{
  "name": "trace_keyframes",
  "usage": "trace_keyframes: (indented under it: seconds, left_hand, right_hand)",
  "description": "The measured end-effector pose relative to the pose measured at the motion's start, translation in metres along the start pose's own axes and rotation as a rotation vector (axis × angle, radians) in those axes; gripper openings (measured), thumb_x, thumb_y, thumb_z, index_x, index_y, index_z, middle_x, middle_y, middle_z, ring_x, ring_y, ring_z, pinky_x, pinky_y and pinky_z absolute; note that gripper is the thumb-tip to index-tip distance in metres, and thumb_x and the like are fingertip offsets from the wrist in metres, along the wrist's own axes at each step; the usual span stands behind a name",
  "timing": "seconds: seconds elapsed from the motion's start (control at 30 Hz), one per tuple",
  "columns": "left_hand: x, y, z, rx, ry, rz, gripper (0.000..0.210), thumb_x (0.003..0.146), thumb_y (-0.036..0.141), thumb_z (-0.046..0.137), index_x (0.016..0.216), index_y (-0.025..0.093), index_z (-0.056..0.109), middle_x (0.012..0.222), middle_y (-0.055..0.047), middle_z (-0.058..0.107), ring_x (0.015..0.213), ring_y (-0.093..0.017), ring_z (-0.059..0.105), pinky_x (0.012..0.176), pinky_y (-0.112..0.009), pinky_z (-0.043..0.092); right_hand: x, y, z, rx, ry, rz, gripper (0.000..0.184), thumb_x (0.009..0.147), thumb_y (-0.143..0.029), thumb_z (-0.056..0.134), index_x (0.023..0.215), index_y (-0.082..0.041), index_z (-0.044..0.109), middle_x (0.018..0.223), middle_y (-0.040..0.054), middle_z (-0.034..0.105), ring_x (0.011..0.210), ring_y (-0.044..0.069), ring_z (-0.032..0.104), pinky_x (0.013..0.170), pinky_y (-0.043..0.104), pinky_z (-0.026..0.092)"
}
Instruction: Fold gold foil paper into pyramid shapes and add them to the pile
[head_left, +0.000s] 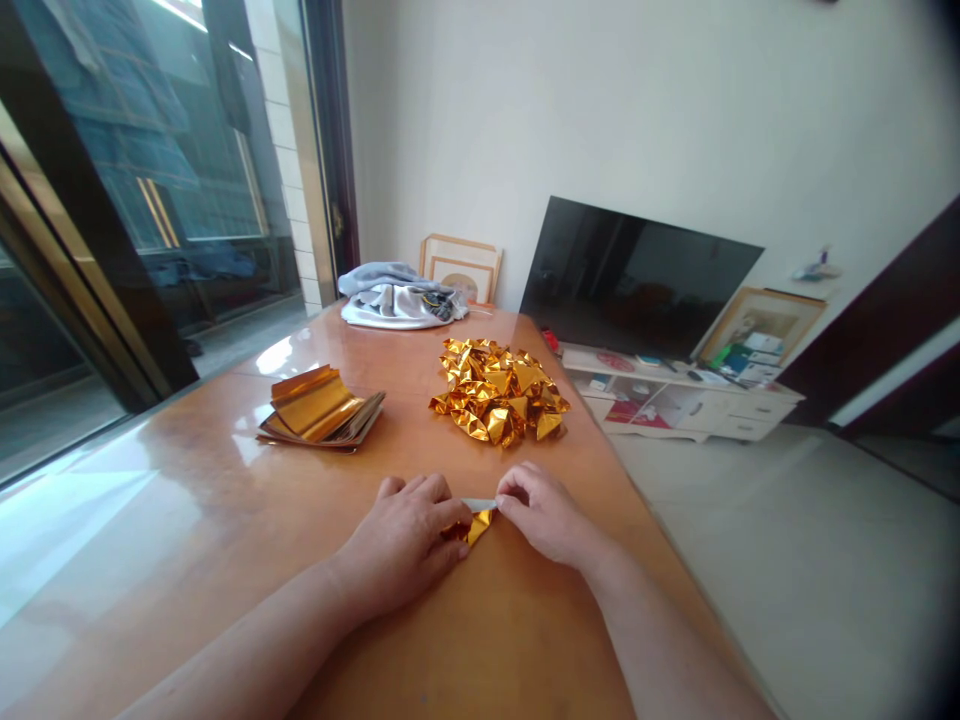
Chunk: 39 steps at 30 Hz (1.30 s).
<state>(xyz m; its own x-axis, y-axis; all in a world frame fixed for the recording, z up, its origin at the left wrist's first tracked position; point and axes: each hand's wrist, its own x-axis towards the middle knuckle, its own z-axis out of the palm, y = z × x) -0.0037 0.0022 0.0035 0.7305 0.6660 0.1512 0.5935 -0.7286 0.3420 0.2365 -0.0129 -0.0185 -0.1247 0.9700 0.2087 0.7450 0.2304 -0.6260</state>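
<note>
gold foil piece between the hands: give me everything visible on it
The gold foil piece is small, shiny and metallic-looking, with a pale silvery-white edge on top. It is partly folded to a point and lies low on the wooden table. The left hand covers its left part; the right hand pinches its upper right edge with the fingers.

Bright daylight enters through the glass door (150, 200) left of the wooden table (225, 520), and the table's glossy top throws white glare along the edge nearest that door. Beyond the table the wall is evenly lit. Shadows on the table are soft. Wide-angle distortion bends straight lines, the corners darken, and focus softens toward the edges.
</note>
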Motion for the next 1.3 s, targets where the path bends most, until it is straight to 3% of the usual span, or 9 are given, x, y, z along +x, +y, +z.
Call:
trace_keyframes:
  seconds: [0.2, 0.67, 0.97, 1.3]
  left_hand:
    - [-0.0003, 0.0001, -0.0003, 0.002, 0.001, 0.002, 0.018, 0.092, 0.042, 0.060, 0.104, 0.031, 0.067, 0.101, -0.003, 0.059, 0.098, -0.023, 0.056, 0.086, -0.037, 0.035]
    - [0.0006, -0.0013, 0.0007, -0.016, 0.000, -0.006, 0.019, 0.092, 0.042, 0.060, 0.105, 0.032, 0.068, 0.102, -0.003, 0.060, 0.100, -0.023, 0.056, 0.086, -0.038, 0.035]
    - [0.0007, -0.0013, 0.0003, -0.013, 0.001, -0.005, 0.020, 0.092, 0.044, 0.060, 0.106, 0.032, 0.069, 0.102, -0.003, 0.060, 0.099, -0.024, 0.057, 0.086, -0.037, 0.035]
    - [0.0016, -0.0013, 0.0005, -0.013, -0.001, 0.000, 0.018, 0.092, 0.043, 0.059, 0.101, 0.031, 0.069, 0.100, -0.003, 0.060, 0.098, -0.023, 0.057, 0.086, -0.037, 0.034]
  right_hand:
    - [-0.0014, -0.0051, 0.0018, -0.065, 0.013, -0.001, 0.011, 0.086, -0.028, 0.068, 0.079, -0.022, 0.061, 0.085, 0.0004, 0.061, 0.083, 0.018, 0.055, 0.073, 0.030, 0.042]
    - [-0.0030, -0.0041, 0.0039, -0.111, 0.023, -0.017, 0.012, 0.083, -0.023, 0.072, 0.083, -0.023, 0.060, 0.089, -0.0001, 0.060, 0.087, 0.018, 0.054, 0.076, 0.030, 0.041]
    - [-0.0014, -0.0025, 0.0000, -0.046, -0.007, 0.004, 0.008, 0.088, -0.020, 0.062, 0.081, -0.022, 0.061, 0.087, 0.0007, 0.060, 0.083, 0.017, 0.054, 0.073, 0.029, 0.041]
    - [-0.0029, -0.0045, 0.0025, -0.109, -0.001, 0.000, 0.015, 0.083, -0.027, 0.072, 0.085, -0.022, 0.059, 0.092, 0.0006, 0.060, 0.090, 0.018, 0.053, 0.078, 0.030, 0.041]
